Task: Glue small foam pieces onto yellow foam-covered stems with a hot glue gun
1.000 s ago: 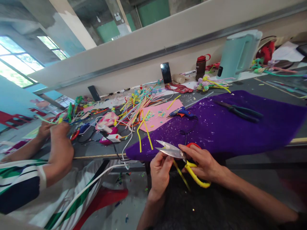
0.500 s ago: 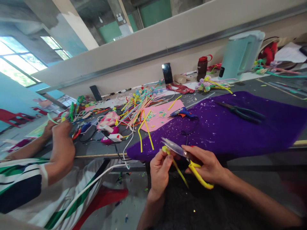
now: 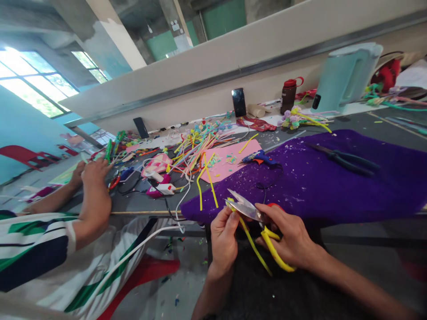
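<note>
My left hand (image 3: 225, 238) pinches a yellow fuzzy stem (image 3: 252, 245) just below its bunched top, and the long tail hangs down to the right. My right hand (image 3: 289, 233) is closed round the yellow handles of a pair of scissors (image 3: 276, 253). Their metal blades are parted and lie at the bunched yellow top, just above my left fingertips. Both hands are in front of the near edge of a purple cloth (image 3: 320, 186), which is dotted with small scraps. Some of my right fingers are hidden behind the handles.
Dark pliers (image 3: 350, 161) and a blue glue gun (image 3: 260, 157) lie on the cloth. Behind are a pink sheet (image 3: 216, 174), a heap of coloured stems, a phone (image 3: 239, 103), a bottle (image 3: 288, 98) and a kettle (image 3: 343, 80). A person's hands (image 3: 95, 173) work at the left.
The scissor blades have opened wider at the yellow top. The whole view has shifted slightly, with the table things now further right. The other person's hands have moved a little.
</note>
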`<move>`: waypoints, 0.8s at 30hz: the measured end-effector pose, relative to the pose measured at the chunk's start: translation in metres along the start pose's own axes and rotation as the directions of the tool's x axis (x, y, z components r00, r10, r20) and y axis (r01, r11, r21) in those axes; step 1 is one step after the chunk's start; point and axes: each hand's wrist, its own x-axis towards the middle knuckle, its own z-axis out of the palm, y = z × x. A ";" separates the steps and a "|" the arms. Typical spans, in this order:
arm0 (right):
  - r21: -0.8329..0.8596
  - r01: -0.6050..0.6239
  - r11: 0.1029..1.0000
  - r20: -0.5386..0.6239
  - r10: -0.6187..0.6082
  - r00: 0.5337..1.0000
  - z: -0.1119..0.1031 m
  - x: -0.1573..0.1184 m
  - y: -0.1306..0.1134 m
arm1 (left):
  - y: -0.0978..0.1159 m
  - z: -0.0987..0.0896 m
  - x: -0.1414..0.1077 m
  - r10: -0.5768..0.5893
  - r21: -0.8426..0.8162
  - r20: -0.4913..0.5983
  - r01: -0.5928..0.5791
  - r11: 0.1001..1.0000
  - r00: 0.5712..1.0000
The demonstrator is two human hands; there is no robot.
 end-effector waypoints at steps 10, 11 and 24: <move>-0.120 0.100 0.988 -0.090 -0.112 0.990 0.006 0.001 0.004 | -0.005 -0.002 0.000 0.062 0.114 -0.072 -0.053 0.992 0.995; -0.119 0.103 0.987 -0.089 -0.114 0.989 0.005 0.001 0.004 | -0.005 -0.001 -0.001 0.070 0.125 -0.077 -0.060 0.990 0.995; -0.122 0.113 0.986 -0.051 -0.120 0.991 0.006 0.003 0.010 | -0.003 0.002 0.000 0.138 0.195 -0.085 -0.120 0.973 0.987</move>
